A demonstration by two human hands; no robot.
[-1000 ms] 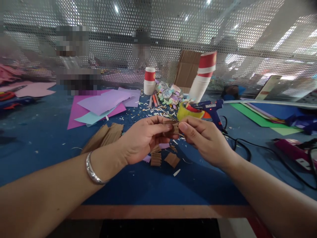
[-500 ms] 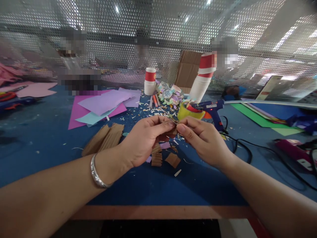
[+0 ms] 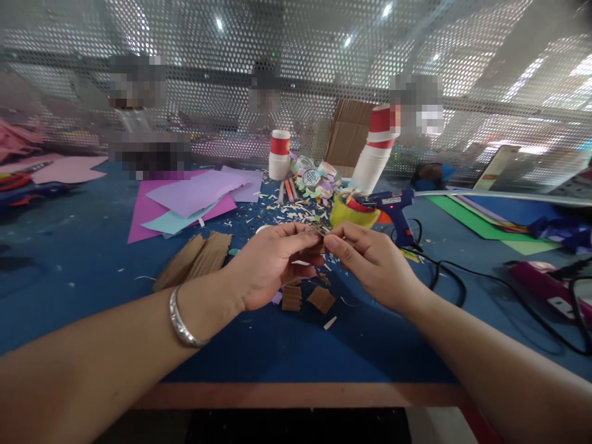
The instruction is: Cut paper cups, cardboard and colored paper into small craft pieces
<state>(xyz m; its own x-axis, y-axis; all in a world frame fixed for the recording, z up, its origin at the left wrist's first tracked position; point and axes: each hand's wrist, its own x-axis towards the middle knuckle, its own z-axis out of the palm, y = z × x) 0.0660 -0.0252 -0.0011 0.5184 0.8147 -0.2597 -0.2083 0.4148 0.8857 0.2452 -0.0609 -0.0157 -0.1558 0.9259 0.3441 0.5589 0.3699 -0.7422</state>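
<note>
My left hand [image 3: 272, 256], with a silver bangle on its wrist, pinches a small piece of cardboard [image 3: 317, 248] above the middle of the table. My right hand [image 3: 370, 259] meets it from the other side, thumb and forefinger closed on the same piece's edge. Most of the piece is hidden by my fingers. Below the hands lie a ridged cardboard scrap [image 3: 291, 298], a flat brown cardboard square [image 3: 321, 300] and a white paper sliver [image 3: 330, 323]. Larger torn cardboard strips [image 3: 209, 259] rest beside my left wrist.
A blue glue gun [image 3: 393, 206] leans on a yellow roll [image 3: 346, 213], its cord running right. Paper cups stand in a short stack [image 3: 280, 163] and a tall tilted stack [image 3: 370, 166]. Purple paper sheets [image 3: 194, 191] lie left. A perforated metal screen [image 3: 305, 37] stands behind.
Both hands have shifted slightly, the right one a little to the left. My left hand's lower fingers now show below the piece. A white round edge appears behind my left hand.
</note>
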